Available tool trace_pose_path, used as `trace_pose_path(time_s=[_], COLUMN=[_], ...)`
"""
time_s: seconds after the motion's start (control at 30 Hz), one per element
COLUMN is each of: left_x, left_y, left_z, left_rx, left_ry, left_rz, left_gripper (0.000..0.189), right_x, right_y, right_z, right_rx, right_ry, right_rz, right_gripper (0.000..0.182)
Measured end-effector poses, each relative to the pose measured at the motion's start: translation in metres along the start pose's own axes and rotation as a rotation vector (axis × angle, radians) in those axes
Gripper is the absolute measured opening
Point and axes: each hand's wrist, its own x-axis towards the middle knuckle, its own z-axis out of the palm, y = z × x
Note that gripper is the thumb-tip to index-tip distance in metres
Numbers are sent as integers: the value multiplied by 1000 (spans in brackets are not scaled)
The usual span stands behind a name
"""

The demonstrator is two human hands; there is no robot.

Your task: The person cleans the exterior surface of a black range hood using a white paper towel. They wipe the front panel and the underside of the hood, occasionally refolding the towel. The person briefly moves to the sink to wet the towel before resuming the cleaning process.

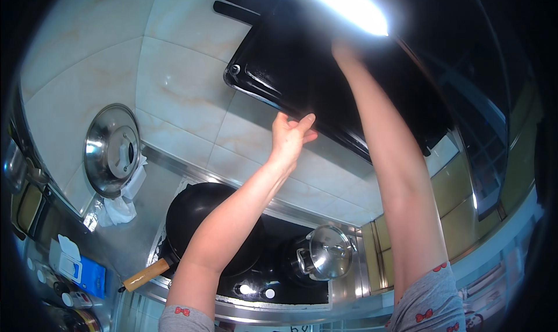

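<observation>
Above the stove hangs a black range hood [301, 79], with a bright lamp glaring at the top of the view. My left hand [293, 133] holds the hood's lower front edge between thumb and fingers. My right arm reaches up over the dark hood surface; only the wrist side of my right hand [342, 48] shows, and its fingers are lost in the dark and the glare. Below my left forearm sits a black wok [196, 214] with a wooden handle [146, 274].
A lidded steel pot [330, 253] stands on the black gas stove [301, 295]. A steel wok lid [112, 151] leans on the tiled wall at left, near a crumpled white plastic bag [117, 210]. A blue wipes pack [91, 277] and several bottles lie lower left.
</observation>
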Motion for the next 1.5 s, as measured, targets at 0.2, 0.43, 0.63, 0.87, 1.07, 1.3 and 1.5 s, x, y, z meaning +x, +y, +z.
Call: trace_pose_path(time_s=[0.2, 0.43, 0.63, 0.87, 1.07, 1.3, 1.5], left_x=[-2, -3, 4, 1, 14, 14, 17], left_y=[-2, -4, -6, -3, -12, -8, -12], left_z=[6, 8, -2, 5, -1, -4, -4], left_rx=[-11, -15, -13, -61, -38, -16, -14], left_ry=[-9, -17, -4, -4, -9, 16, 9], left_rz=[4, 29, 68, 28, 72, 7, 1], left_gripper=[39, 39, 37, 31, 31, 29, 35], right_x=[18, -10, -55, -112, -139, -119, -86], right_y=[-5, -52, -83, -92, -89, -50, -33], right_z=[57, 17, -23, -47, -63, -68, -56], right_rx=[81, 156, 362, 432, 456, 286, 212], right_ry=[10, 111, 12, -75, -250, -123, -16], right_rz=[-127, -329, -450, -605, -675, -837, -619], right_gripper=[42, 27, 30, 29, 37, 33, 43])
